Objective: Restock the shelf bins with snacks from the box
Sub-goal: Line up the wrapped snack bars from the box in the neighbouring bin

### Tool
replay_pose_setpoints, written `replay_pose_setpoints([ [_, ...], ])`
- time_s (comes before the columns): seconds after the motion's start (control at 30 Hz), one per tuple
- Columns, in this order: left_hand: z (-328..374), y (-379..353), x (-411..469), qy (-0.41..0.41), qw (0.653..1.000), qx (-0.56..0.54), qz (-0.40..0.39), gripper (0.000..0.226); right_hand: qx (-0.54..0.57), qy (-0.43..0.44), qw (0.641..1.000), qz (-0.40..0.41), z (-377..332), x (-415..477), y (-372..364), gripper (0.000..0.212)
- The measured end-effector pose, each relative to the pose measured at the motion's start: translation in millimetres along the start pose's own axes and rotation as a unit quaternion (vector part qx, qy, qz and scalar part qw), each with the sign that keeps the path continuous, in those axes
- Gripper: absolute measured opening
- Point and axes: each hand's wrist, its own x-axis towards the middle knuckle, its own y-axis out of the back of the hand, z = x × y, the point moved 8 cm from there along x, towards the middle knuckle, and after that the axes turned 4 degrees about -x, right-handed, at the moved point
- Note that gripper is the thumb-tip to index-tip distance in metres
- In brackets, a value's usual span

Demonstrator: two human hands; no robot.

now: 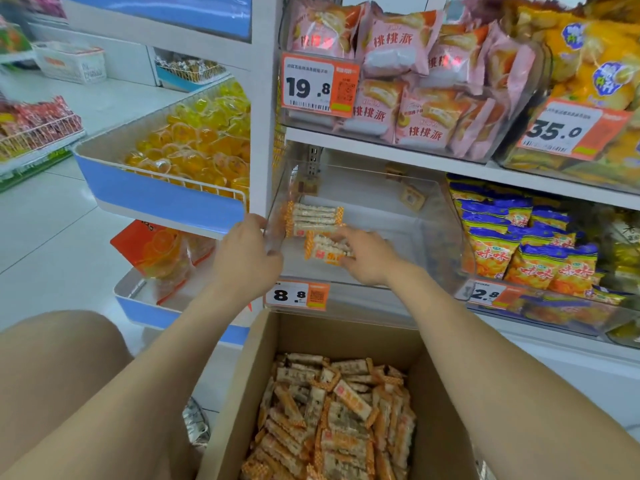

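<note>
A clear plastic shelf bin (433, 216) with an 8.8 price tag stands on the middle shelf. Several orange-and-white snack bars (313, 216) lie in a neat stack at its left. My right hand (367, 259) reaches over the front rim and holds a small bunch of snack bars (327, 249) just in front of that stack. My left hand (247, 252) grips the bin's left front corner. Below, an open cardboard box (440, 403) is full of the same loose snack bars (339, 414).
Pink pastry packs (398, 64) fill the bin above. Blue-and-orange chip bags (526, 251) fill the bin to the right. A wire basket of yellow jelly cups (194, 140) juts out at the left, close to my left hand. My knee (59, 368) is at lower left.
</note>
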Motion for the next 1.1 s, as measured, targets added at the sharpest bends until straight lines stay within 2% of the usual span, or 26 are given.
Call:
replay_pose_setpoints([
  [0.1, 4, -2, 7, -0.015, 0.999, 0.052, -0.005, 0.042, -0.038, -0.008, 0.999, -0.029, 1, 32, -17, 0.045],
  [0.3, 8, -3, 14, -0.019, 0.996, 0.091, -0.018, 0.039, -0.078, 0.003, 0.994, 0.081, -16, 66, -8, 0.043],
  [0.4, 11, -3, 13, -0.016, 0.996, 0.092, -0.012, 0.040, 0.009, -0.032, 0.995, 0.097, -12, 73, -7, 0.058],
  [0.47, 11, -3, 12, -0.017, 0.995, 0.094, -0.010, 0.039, 0.095, -0.060, 0.990, 0.082, -7, 74, -8, 0.076],
  [0.53, 11, -4, 12, -0.016, 0.995, 0.095, -0.007, 0.039, 0.145, -0.073, 0.985, 0.057, -8, 74, -9, 0.085],
  [0.7, 10, -6, 12, -0.017, 0.996, 0.088, 0.001, 0.039, 0.144, -0.075, 0.986, 0.027, -15, 77, -19, 0.070],
  [0.83, 10, -6, 11, -0.016, 0.996, 0.091, -0.002, 0.040, 0.137, -0.081, 0.987, 0.025, -9, 76, -18, 0.078],
  [1.0, 12, -4, 7, -0.025, 0.995, 0.096, 0.000, 0.036, 0.087, -0.082, 0.992, 0.042, -14, 62, -6, 0.071],
  [1.1, 15, 1, -1, -0.035, 0.993, 0.105, 0.027, 0.048, 0.046, -0.072, 0.992, 0.090, -16, 39, 15, 0.059],
])
